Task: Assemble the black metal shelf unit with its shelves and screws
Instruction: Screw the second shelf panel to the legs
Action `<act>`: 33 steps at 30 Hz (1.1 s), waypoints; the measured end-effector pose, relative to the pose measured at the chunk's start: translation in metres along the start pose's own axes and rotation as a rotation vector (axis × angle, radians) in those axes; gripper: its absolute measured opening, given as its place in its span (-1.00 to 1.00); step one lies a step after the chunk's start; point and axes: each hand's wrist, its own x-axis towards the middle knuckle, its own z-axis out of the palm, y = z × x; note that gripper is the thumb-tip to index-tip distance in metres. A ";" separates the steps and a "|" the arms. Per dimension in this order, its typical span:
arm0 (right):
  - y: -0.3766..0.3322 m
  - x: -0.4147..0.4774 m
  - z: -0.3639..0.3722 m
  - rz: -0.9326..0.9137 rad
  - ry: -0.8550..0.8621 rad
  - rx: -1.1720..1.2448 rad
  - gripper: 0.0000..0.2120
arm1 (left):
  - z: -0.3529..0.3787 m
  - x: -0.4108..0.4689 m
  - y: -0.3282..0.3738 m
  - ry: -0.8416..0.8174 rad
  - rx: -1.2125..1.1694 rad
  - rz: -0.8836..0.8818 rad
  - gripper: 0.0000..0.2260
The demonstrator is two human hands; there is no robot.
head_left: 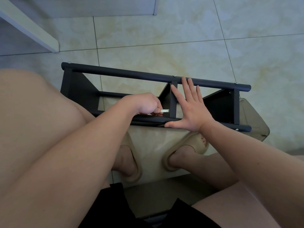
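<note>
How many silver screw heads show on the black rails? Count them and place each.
4 screw heads. Three on the far rail: left end, middle, right end. One at the near rail's right end. The left hand and right hand may hide others.

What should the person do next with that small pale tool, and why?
Probably give the pale tool a turn. The left hand grips it beside the middle shelf, just above the near rail, while the right hand lies flat on the black frame, seemingly steadying it.
</note>
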 end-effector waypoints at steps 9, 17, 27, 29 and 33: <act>0.003 0.000 0.001 -0.009 -0.007 -0.005 0.22 | 0.004 0.000 -0.001 0.000 0.056 -0.020 -0.88; 0.008 0.006 -0.007 0.004 -0.099 0.004 0.33 | -0.006 -0.005 0.006 0.118 0.340 -0.087 -0.85; 0.046 0.033 -0.066 0.132 -0.119 0.070 -0.33 | -0.062 0.007 0.045 0.596 0.290 0.046 -0.81; 0.055 0.042 -0.072 0.180 -0.145 0.063 -0.44 | -0.068 0.013 0.052 0.522 0.232 0.008 -0.83; 0.064 0.053 -0.074 0.268 -0.202 0.011 -0.59 | -0.071 0.022 0.064 0.342 0.286 -0.079 -0.76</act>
